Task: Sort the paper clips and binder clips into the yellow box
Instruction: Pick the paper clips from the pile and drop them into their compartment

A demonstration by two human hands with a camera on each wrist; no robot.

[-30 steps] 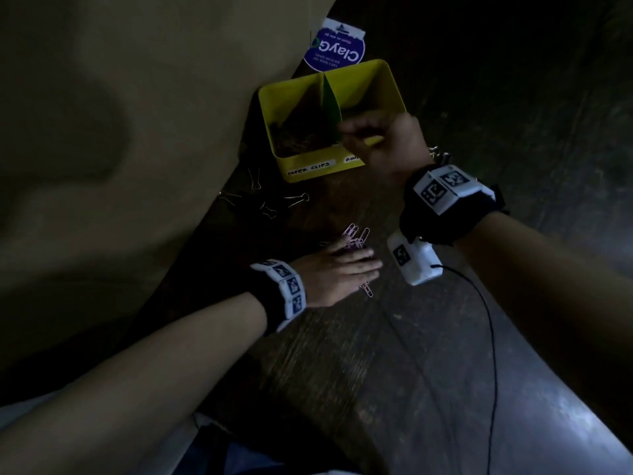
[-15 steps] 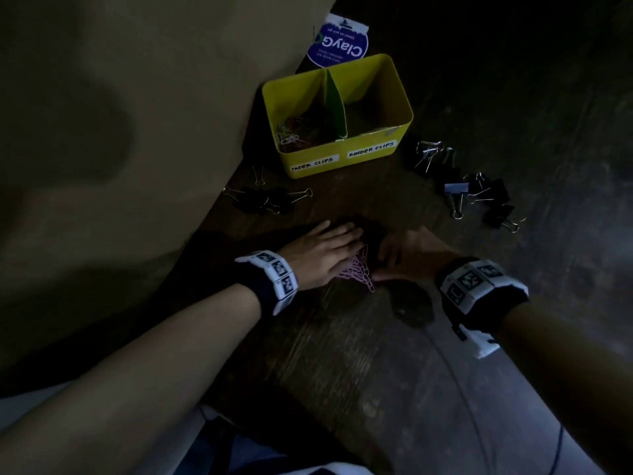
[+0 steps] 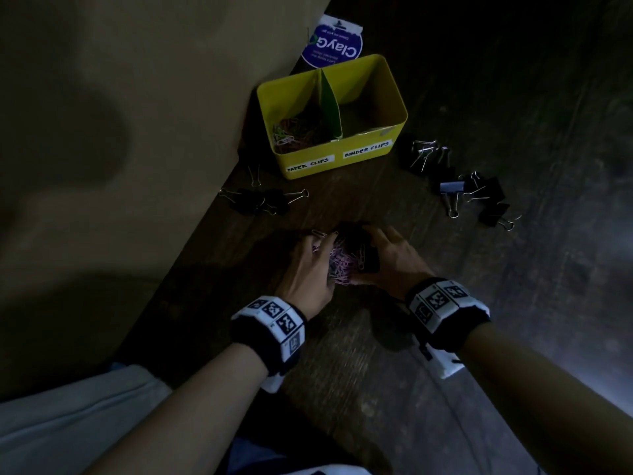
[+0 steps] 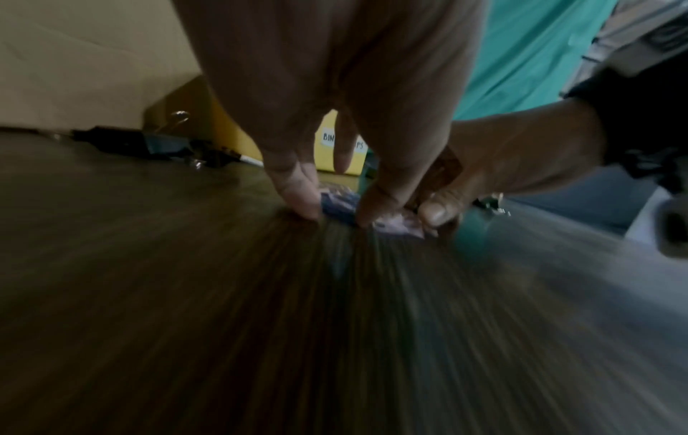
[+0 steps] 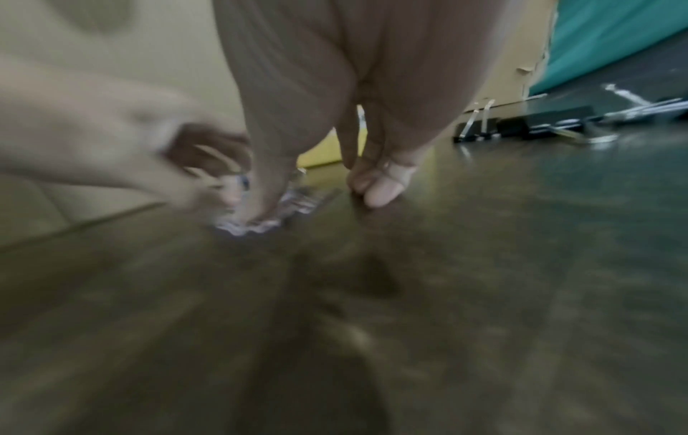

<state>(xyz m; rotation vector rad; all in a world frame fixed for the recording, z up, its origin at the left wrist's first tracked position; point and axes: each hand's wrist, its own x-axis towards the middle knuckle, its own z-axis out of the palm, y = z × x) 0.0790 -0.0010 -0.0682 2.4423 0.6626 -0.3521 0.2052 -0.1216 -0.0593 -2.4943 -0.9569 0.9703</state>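
Both grips, left hand (image 3: 310, 269) and right hand (image 3: 390, 258), curl round the paper clips (image 3: 342, 260): light, slippery, loose; scoop from beneath

The head camera looks steeply down from above onto the table (image 3: 359, 389). Both wrist cameras sit low, close behind the fingers (image 4: 297, 188), facing forward. All three share the paper clips (image 3: 342, 260).

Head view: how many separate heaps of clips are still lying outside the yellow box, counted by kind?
Binder clip heaps: 2, the left binder clip cluster and the right binder clip cluster, on either side of the yellow box.
Paper clip heaps: 1, the pink paper clip pile, cupped between the left hand and the right hand.
Total: 3 heaps.
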